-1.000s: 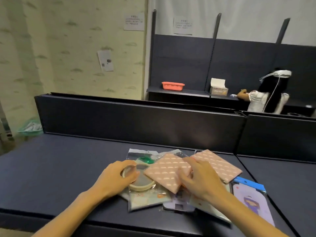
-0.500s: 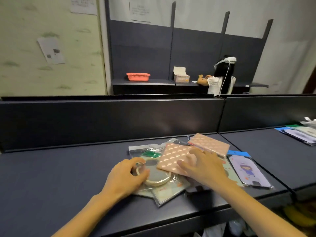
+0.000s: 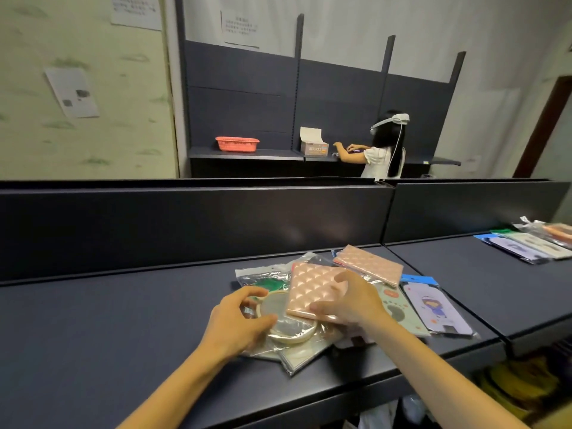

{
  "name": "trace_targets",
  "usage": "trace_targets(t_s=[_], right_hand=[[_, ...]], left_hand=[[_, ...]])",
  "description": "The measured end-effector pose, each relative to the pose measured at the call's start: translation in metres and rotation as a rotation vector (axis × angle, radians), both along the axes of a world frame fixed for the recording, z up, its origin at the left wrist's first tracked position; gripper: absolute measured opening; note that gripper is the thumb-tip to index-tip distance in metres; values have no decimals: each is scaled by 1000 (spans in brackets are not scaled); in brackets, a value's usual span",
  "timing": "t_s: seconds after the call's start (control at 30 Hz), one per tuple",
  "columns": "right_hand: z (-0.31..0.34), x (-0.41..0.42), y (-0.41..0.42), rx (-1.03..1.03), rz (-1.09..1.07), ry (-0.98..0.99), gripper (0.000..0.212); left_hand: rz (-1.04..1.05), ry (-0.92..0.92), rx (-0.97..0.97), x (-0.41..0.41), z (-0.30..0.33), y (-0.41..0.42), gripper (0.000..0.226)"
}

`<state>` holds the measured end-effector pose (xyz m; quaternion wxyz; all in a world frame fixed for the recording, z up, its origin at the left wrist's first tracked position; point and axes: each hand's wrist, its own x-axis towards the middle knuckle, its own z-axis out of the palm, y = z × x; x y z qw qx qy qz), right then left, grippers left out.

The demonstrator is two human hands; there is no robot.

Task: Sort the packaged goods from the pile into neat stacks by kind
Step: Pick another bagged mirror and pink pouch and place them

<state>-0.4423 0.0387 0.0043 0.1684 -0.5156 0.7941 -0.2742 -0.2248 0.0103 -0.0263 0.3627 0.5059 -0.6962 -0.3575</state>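
On the dark table (image 3: 123,320), a loose pile of packaged goods (image 3: 309,345) lies near the front edge, unsorted. The right hand (image 3: 349,300) grips a pink quilted packet (image 3: 312,289) by its near right corner, thumb along the front edge and fingers curled over the top face; the packet rests tilted on the pile. The left hand (image 3: 240,320) holds a round hoop in a clear bag (image 3: 286,320), fingers and thumb curved around its left rim. A second pink quilted packet (image 3: 370,264) lies just behind, partly overlapping the pile. A phone case with a blue header (image 3: 433,305) lies flat at the pile's right side. On the adjoining table to the right, further packets (image 3: 532,243) lie in an overlapping row. Beyond the divider, another person (image 3: 383,150) stands at a shelf bearing an orange basket (image 3: 236,144) and an open box (image 3: 313,144).
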Motion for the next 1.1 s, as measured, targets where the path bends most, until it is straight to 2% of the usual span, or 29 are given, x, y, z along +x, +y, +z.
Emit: trace_targets(t_s=[0.2, 0.27, 0.43, 0.57, 0.7, 0.83, 0.97, 1.1], right_hand=[[-2, -11, -5, 9, -14, -214, 79], [-4, -15, -7, -1, -8, -298, 71], [-1, -22, -4, -64, 31, -494, 53], [10, -30, 6, -140, 45, -600, 39], [14, -41, 25, -243, 8, -651, 45], [10, -56, 44, -344, -21, -619, 52], [3, -73, 61, -414, -83, -608, 53], [3, -94, 77, -459, -120, -657, 54]], left_hand=[[28, 16, 41, 0, 4, 1, 36], [28, 33, 77, -1, 6, 2, 35], [-14, 223, 249, -3, 10, 6, 28], [-25, 257, 281, -3, 13, 9, 29], [13, 293, 212, -2, 21, 12, 30], [26, 304, 104, -1, 26, 13, 32], [58, 370, 95, -6, 29, 19, 26], [49, 339, 57, -23, 35, 35, 24]])
